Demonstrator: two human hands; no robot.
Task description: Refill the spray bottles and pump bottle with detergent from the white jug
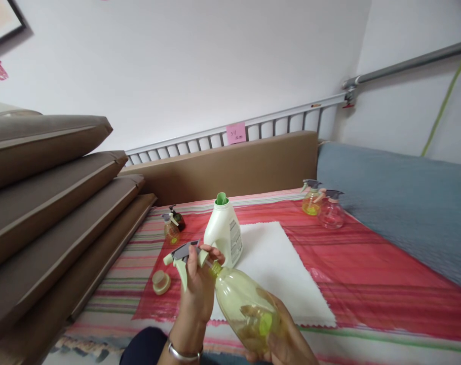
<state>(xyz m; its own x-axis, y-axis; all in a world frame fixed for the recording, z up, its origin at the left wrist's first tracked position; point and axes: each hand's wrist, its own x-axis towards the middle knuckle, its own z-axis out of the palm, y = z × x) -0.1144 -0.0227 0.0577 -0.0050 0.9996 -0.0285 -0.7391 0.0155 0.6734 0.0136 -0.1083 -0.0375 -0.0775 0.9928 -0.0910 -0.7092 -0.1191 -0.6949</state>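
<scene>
My left hand (202,284) is closed around a grey and pale green trigger spray head (185,256). The head sits just off the neck of a yellow-green see-through spray bottle (238,299), its tube leading toward the opening. Tilted, with its neck up and to the left, the bottle rests in my right hand (283,334), fingers wrapped round its lower part. Right behind my left hand stands a white detergent jug (225,230), uncapped, with a green spout showing. A pale green cap (161,282) lies on the cloth to the left.
Two spray bottles, one yellow (311,203) and one pink (331,215), stand at the right. A brownish spray bottle (171,233) and a dark pump bottle (178,219) stand at the left. A white sheet (276,274) lies on the red cloth (367,274). Stacked cushions (59,203) border the left.
</scene>
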